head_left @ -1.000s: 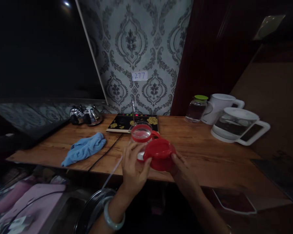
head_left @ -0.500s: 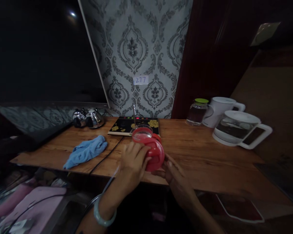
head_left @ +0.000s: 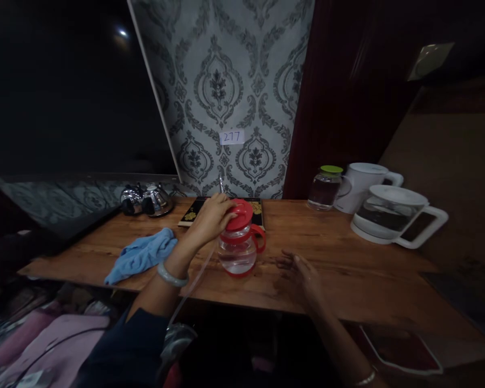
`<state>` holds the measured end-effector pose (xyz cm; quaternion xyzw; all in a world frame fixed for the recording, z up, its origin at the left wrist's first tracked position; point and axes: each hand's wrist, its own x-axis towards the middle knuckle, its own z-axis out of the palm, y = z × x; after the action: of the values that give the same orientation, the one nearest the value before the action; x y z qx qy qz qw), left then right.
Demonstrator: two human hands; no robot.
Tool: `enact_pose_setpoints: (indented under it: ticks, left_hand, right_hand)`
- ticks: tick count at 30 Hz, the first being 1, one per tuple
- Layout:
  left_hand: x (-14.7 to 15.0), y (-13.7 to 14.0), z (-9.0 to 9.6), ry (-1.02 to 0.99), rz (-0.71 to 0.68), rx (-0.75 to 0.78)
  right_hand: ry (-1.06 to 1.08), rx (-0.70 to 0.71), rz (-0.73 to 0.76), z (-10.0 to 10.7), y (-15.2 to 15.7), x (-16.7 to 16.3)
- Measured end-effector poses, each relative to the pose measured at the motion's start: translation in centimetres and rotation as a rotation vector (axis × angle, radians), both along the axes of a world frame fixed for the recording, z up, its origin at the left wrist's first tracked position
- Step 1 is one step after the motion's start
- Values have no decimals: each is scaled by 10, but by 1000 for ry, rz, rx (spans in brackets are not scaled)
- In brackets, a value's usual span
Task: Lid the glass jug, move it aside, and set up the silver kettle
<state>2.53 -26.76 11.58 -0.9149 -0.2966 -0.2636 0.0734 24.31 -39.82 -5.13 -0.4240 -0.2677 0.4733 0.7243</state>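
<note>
my left hand (head_left: pixel 212 215) is gripping the red lid (head_left: pixel 240 207) atop the upright glass pot (head_left: pixel 237 249), directly below it; my right hand (head_left: pixel 303 274) is hovering open, farther off.

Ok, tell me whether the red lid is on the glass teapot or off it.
On. The red lid sits atop the glass teapot, with the left hand resting on it.

I see a small clear glass teapot (head_left: pixel 238 249) with a red lid (head_left: pixel 240 207), red collar and red handle standing upright on the wooden table (head_left: pixel 347 253), just in front of the black flowered stove plate (head_left: pixel 194 211), a little water inside.
</note>
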Motion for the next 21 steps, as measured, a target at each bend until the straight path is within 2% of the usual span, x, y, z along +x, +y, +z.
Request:
enact_pose_setpoints:
  ticks: [9,18,21]
  left_hand:
    - [1,6,-4,94,31,-28]
    - [2,8,-4,141,-58,-99]
    - [2,8,-7,130,-44,-121]
  right_hand:
    - [53,-96,-51,-27,7,13]
    - [46,-102,-65,-40,11,16]
    - [42,-106,-72,-41,11,16]
